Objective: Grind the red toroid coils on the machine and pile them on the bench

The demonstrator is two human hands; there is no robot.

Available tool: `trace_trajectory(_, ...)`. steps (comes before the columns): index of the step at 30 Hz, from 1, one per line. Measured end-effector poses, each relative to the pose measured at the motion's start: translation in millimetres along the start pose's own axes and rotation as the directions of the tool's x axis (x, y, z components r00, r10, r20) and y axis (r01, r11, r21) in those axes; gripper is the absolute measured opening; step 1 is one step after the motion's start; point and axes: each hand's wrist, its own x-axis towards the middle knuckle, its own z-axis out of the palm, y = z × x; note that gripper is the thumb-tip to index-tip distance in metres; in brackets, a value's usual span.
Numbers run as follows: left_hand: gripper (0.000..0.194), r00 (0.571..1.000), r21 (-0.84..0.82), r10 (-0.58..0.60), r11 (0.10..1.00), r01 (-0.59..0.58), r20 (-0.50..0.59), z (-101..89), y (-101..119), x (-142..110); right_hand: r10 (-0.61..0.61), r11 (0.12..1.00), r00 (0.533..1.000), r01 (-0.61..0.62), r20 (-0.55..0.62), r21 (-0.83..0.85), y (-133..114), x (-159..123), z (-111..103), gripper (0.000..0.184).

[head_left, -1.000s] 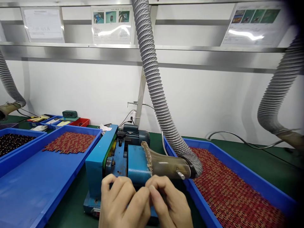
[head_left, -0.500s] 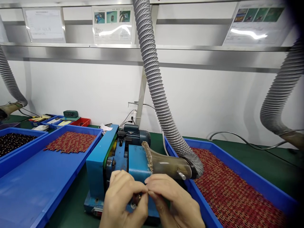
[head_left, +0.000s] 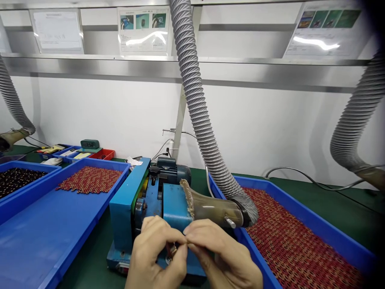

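A workshop, shown by belt machine (head_left: pixel 177 202) and parts trays (head_left: pixel 39 237).

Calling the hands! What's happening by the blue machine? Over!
Left hand, right hand: fingertips together, in front of blue machine. Anything pinched: too hidden to tell. Brownish tube just beyond right hand.
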Motion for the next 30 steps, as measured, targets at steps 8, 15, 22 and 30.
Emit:
trace_trajectory(8,0.015,0.951,0.465,0.303,0.852,-0.242,-0.062,6.5,2,-7,0.623,0.657,0.766,-0.622,0.159,0.426,-2,-6,10,0.04)
trace_trajectory(15,0.02,1.0,-0.008,-0.001,1.0,0.001,-0.01,-0.2,1,-1,0.23,0.963,0.973,-0.225,-0.019,0.145,-1,-2,-1,0.015)
trace_trajectory(22,0.018,0.973,0.336,0.228,0.92,-0.201,-0.04,7.3,0,-7,0.28,0.952,0.955,-0.289,-0.097,-0.097,-4,-8,9,0.022)
trace_trajectory(30,0.021,0.979,0.274,0.182,0.95,-0.152,-0.09,2.7,2,-4,0.474,0.855,0.868,-0.413,-0.149,0.315,-5,-5,8,0.028)
